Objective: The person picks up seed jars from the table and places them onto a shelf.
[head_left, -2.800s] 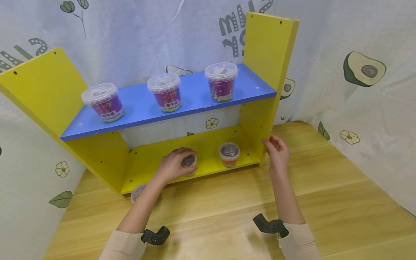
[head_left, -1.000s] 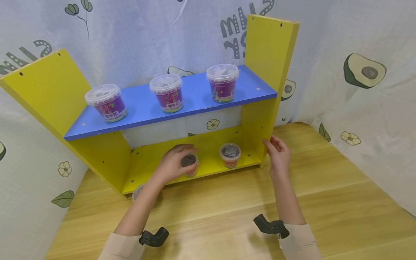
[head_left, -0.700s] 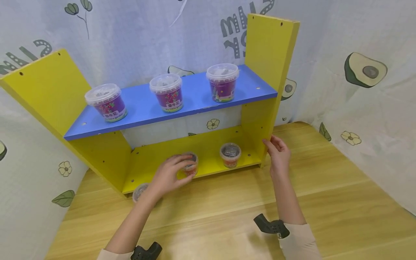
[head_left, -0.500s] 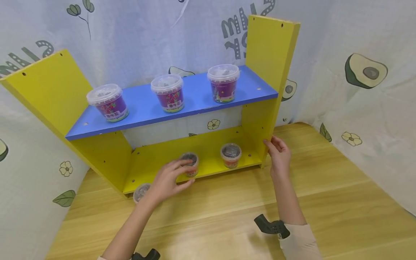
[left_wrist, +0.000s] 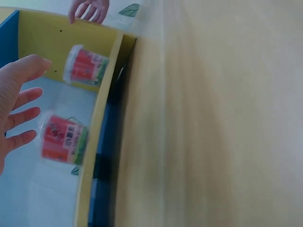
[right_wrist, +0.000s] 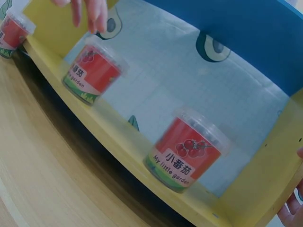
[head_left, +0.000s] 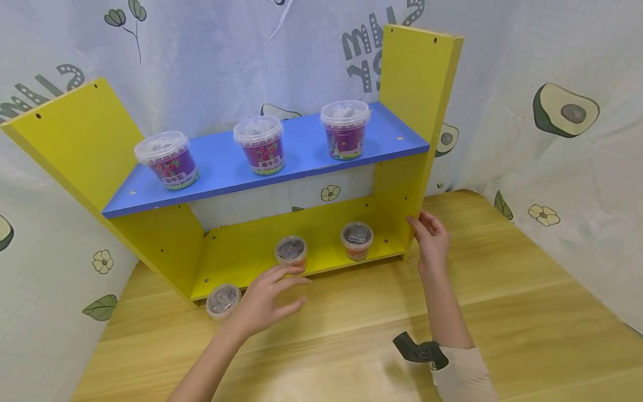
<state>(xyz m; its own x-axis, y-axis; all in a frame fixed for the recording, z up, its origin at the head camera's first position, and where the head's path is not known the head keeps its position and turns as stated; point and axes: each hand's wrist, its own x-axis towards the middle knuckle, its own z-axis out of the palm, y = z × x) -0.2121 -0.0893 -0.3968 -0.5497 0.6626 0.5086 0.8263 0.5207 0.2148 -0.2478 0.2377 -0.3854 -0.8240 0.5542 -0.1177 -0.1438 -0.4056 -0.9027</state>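
My left hand (head_left: 266, 298) is apart from the things around it, its fingers spread just in front of the middle red-labelled planting-kit tub (head_left: 291, 249). That lidded tub stands upright on the yellow lower board (head_left: 241, 254) of the shelf. Another red-labelled tub (head_left: 357, 241) stands to its right on the same board; its "My little garden" label shows in the right wrist view. At the shelf's right side, my right hand (head_left: 433, 243) holds the front edge of the yellow side panel (head_left: 419, 123). A third red-labelled tub (head_left: 222, 300) sits on the table by my left forearm.
Purple-labelled tubs (head_left: 173, 167) with clear lids stand in a row on the blue upper board (head_left: 211, 187). The left side panel (head_left: 75, 139) leans outward in view. A wooden table (head_left: 351, 335) lies in front, and printed cloth (head_left: 527, 156) hangs behind.
My left hand has let go of the middle tub and drawn back toward me, its fingers opening. The tub stays on the lower board. My right hand keeps its place.
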